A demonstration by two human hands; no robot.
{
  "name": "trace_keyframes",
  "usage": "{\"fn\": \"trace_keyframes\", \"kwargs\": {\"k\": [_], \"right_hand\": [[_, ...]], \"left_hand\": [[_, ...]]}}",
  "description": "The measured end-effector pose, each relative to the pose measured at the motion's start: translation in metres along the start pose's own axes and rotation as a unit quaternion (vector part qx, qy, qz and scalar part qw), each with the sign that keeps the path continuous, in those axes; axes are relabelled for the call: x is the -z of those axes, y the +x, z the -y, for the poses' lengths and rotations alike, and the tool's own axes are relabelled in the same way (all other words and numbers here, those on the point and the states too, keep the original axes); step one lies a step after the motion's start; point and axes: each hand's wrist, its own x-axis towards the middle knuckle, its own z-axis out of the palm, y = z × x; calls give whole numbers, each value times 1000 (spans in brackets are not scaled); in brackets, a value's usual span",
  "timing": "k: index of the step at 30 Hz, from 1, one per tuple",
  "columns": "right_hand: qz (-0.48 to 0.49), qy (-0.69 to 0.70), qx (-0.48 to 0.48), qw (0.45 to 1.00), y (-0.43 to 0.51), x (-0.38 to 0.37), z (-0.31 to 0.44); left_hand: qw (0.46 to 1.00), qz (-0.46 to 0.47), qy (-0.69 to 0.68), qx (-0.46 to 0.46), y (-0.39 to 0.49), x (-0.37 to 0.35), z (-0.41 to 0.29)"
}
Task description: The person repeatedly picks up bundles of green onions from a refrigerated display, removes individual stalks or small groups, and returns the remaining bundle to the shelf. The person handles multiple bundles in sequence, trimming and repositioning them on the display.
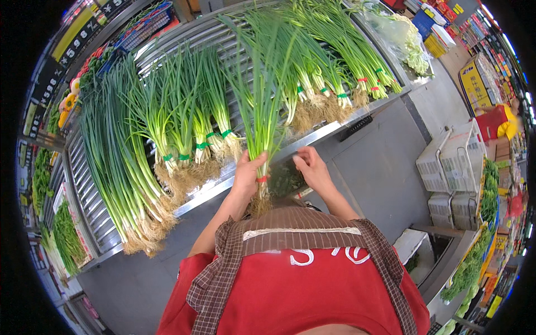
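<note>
My left hand (246, 173) grips an upright bunch of green onions (263, 138) low on its pale stems. A red tie (261, 179) wraps the stems just below my fingers, and the brown roots (260, 205) hang in front of my apron. To the right of the bunch, apart from it, my right hand (315, 169) is held up with loosely curled fingers and nothing visible in it. Behind my hands, green-tied bunches (201, 121) lie on the slatted metal display shelf (157, 58), roots toward me. More bunches (310, 63), some red-tied, lie on its right side.
Long leeks (121, 159) cover the shelf's left part, their roots overhanging the metal front edge (209, 190). Pale plastic crates (452, 159) are stacked at right on the grey floor (377, 159). Leafy greens (465, 268) stand at lower right. A person (500, 121) is farther off.
</note>
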Motion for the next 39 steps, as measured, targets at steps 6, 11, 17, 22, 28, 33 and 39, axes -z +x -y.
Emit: {"fn": "trace_keyframes", "kwargs": {"k": [6,11,17,22,28,33,39], "right_hand": [[6,-59,124,991,7,-18,79],[-4,-175,175,969,17,-34,82],[7,-204,158,966,24,-39,70],[-17,-91,148,985,52,-39,74],[-1,-91,108,990,76,-34,70],[43,-43,91,994,79,-38,66],[107,155,-53,981,81,-37,75]], "left_hand": [[999,15,-23,22,-2,0,5],[999,8,-42,-5,-5,3,4],[996,-4,-91,7,-5,10,7],[997,24,-68,18,-2,13,9],[997,43,-57,11,-5,12,12],[997,39,-60,15,-8,11,11],[997,52,-61,19,-9,12,10]]}}
